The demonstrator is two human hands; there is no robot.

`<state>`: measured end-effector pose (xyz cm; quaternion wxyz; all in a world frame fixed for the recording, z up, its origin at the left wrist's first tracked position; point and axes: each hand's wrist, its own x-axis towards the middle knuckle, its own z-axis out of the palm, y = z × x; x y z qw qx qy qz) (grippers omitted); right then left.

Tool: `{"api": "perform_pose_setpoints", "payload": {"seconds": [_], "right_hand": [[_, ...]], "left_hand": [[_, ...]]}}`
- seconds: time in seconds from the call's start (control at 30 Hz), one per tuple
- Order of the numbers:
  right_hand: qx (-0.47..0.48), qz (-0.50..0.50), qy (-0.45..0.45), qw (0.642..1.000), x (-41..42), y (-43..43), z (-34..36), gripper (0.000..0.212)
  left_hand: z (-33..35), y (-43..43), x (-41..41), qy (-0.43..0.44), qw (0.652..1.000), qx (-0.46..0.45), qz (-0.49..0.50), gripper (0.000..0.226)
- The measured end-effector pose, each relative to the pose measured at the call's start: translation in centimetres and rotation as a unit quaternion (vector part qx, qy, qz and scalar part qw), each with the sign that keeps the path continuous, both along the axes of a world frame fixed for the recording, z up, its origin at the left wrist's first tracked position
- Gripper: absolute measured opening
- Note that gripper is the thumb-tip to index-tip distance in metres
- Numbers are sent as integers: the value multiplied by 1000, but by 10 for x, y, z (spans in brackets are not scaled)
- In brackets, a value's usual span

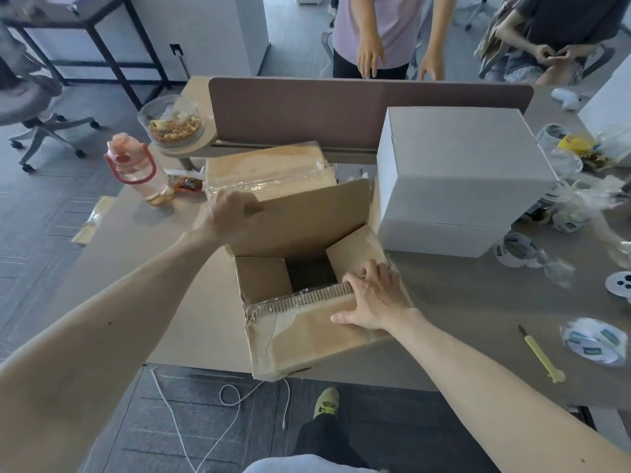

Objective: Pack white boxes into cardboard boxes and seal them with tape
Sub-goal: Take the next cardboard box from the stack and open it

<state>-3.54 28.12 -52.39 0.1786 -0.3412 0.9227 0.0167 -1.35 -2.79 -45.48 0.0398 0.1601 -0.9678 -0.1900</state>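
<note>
"Both hands are on the cardboard box (263,278), then?"

"Yes. His left hand (228,213) is clenched round the top edge of the far flap (307,220), standing it upright. His right hand (374,297) has its fingers hooked over the ridged edge of the near flap (307,332), with the thumb spread flat on the flap's outer face, pressing it down toward him."

"Why pull the two apart like that?"

"To hold the mouth wide, I'd say. The two short side flaps sag inward, and only a dark gap shows between them. Nothing appears to be inside, as far as I can see."

"And the white box (454,158)?"

"It sits on the table (478,302), closed, just to the right of the open one and behind it, nearly touching the far flap's corner. Neither hand is on it. It looks big against the opening, so the side flaps probably need pushing out first."

"So packing hasn't started on this one?"

"That's my reading. A taped carton (269,165) behind the far flap suggests one is done."

"Sealing gear nearby?"

"A tape roll (594,341) and a yellow knife (543,356) lie by his right forearm, within easy reach. Old tape clings to the near flap's edge, so the box seems reused."
</note>
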Motion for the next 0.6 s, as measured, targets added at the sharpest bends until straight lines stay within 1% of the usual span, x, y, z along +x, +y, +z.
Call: {"api": "perform_pose_setpoints", "payload": {"seconds": [0.03,0.07,0.1,0.13,0.17,0.2,0.27,0.33,0.4,0.43,0.5,0.6], "right_hand": [[-9,9,26,1000,0,0,3,80],[-24,16,54,998,0,1,7,77],[-51,19,85,995,1,3,11,72],[-91,21,115,989,2,6,16,66],[-138,23,136,981,5,11,24,59],[-177,28,139,974,9,17,31,51],[-217,37,93,971,18,34,46,42],[-224,31,25,974,30,54,60,50],[-226,2,-41,973,46,73,73,62],[-224,-17,-80,971,55,81,77,65],[-193,-44,-139,970,72,96,76,63],[-110,-46,-140,983,89,112,53,48]], "left_hand": [[-1,-2,0,27,999,-26,29,30],[-4,-2,1,41,997,-52,47,42],[-7,-1,2,46,994,-77,57,54],[-10,0,3,50,992,-100,62,61],[-14,1,4,51,991,-112,59,61],[-17,4,5,46,991,-117,49,57],[-27,11,9,32,994,-105,22,50],[-37,20,14,5,998,-63,21,51],[-46,29,22,-28,999,-28,28,59],[-52,32,27,-43,999,-21,25,62],[-66,39,36,-71,997,-19,15,66],[-85,53,50,-114,992,-46,-2,71]]}}
